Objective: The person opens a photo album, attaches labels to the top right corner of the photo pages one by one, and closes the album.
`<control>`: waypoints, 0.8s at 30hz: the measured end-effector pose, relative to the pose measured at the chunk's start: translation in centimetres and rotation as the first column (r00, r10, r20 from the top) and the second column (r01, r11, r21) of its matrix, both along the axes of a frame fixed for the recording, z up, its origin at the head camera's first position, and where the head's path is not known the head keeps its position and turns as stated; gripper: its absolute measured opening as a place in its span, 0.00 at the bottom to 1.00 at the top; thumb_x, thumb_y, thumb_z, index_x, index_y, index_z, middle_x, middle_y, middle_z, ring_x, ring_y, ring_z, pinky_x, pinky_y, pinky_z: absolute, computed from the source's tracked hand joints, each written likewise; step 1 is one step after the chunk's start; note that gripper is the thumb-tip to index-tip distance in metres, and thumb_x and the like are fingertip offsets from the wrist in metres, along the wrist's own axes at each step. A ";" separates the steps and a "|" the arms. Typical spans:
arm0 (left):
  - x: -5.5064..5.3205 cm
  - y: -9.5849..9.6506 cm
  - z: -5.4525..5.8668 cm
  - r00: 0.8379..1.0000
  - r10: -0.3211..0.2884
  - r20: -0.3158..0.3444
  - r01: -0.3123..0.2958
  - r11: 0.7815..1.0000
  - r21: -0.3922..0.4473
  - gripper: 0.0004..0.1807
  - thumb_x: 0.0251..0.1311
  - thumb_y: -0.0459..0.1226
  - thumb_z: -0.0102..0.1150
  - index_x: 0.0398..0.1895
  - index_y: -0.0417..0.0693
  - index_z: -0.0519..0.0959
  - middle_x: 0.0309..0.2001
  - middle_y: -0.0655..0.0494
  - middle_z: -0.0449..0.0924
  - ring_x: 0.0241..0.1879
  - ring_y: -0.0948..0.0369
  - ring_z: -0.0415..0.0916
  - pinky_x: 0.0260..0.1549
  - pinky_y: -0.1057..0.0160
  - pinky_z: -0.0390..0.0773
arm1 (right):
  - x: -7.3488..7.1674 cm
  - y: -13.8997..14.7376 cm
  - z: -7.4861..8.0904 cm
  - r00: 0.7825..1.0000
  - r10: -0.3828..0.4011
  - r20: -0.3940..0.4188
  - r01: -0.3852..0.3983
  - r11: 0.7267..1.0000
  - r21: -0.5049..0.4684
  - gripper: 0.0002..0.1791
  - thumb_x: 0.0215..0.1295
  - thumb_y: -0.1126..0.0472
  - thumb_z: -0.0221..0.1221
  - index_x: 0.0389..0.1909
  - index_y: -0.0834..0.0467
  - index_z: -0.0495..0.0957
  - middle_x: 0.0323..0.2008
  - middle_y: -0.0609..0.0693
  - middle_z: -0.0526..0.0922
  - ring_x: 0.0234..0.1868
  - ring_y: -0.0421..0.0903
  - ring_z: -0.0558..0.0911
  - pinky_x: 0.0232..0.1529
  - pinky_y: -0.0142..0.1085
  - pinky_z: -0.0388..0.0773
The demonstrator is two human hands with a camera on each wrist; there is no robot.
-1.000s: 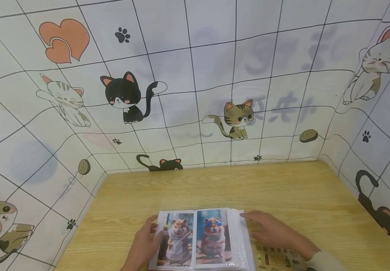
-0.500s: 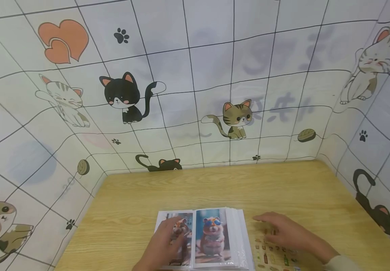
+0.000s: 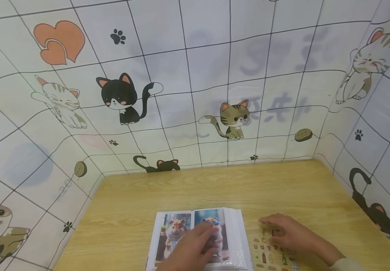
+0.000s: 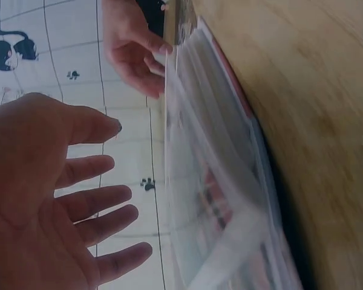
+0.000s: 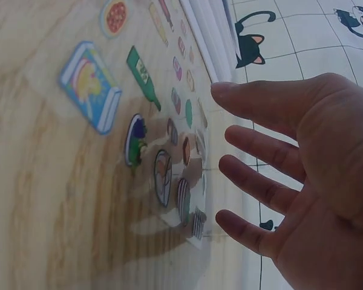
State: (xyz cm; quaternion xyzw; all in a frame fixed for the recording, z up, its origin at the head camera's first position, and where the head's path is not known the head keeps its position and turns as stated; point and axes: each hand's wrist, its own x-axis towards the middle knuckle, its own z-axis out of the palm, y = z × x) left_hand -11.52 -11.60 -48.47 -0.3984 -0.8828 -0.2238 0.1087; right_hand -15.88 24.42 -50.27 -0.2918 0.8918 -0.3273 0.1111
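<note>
A photo album lies spread on the table, a hamster picture on its left page and another hamster picture on the right one. Over the right page hovers my left hand, hiding part of that picture. In the left wrist view its fingers are spread, with nothing between them, beside the album's pages. My right hand is above a clear sticker sheet to the right of the album. The right wrist view shows relaxed fingers apart from the sheet, near a bottle sticker.
The wooden table extends behind and to both sides of the album. A white sheet with a grid and cartoon cats stands around it at the back and sides.
My left hand has left the album's left edge and moved right across the pages. My right hand has moved off the album's right edge to over the sticker sheet.
</note>
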 end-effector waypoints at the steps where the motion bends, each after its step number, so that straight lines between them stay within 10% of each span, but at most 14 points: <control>1: 0.0 0.3 -0.1 1.000 -0.018 -0.008 0.018 1.000 -0.012 0.25 0.63 0.38 0.64 0.62 0.44 0.74 0.60 0.48 0.76 0.57 0.55 0.76 0.54 0.57 0.78 | 0.0 0.1 -0.1 1.000 -0.002 -0.015 0.002 1.000 0.008 0.30 0.62 0.48 0.66 0.63 0.55 0.75 0.59 0.54 0.78 0.57 0.53 0.78 0.52 0.43 0.80; 12: -0.6 4.9 -0.1 0.968 -0.238 -0.083 0.206 0.935 -0.288 0.24 0.68 0.45 0.58 0.64 0.47 0.73 0.61 0.51 0.78 0.61 0.60 0.75 0.58 0.64 0.75 | 0.0 0.7 -0.6 0.997 -0.026 -0.079 0.028 0.999 0.023 0.29 0.60 0.50 0.68 0.61 0.53 0.77 0.54 0.51 0.81 0.54 0.42 0.77 0.49 0.38 0.78; 20: 0.2 8.0 -0.7 0.946 -0.237 0.223 0.313 0.851 -0.421 0.31 0.72 0.57 0.45 0.74 0.56 0.63 0.72 0.60 0.65 0.72 0.63 0.60 0.64 0.54 0.69 | -0.3 0.8 -0.9 0.998 -0.028 -0.048 0.030 0.998 0.048 0.29 0.59 0.49 0.68 0.62 0.51 0.77 0.52 0.44 0.80 0.50 0.44 0.75 0.45 0.35 0.75; 24: 0.2 9.1 -1.3 0.943 -0.249 0.222 0.328 0.810 -0.487 0.30 0.73 0.57 0.43 0.74 0.60 0.63 0.72 0.64 0.64 0.72 0.66 0.58 0.65 0.57 0.68 | -0.4 0.7 -0.9 0.998 -0.046 -0.031 0.048 0.997 0.061 0.28 0.59 0.48 0.68 0.61 0.51 0.78 0.51 0.42 0.79 0.49 0.43 0.75 0.44 0.35 0.74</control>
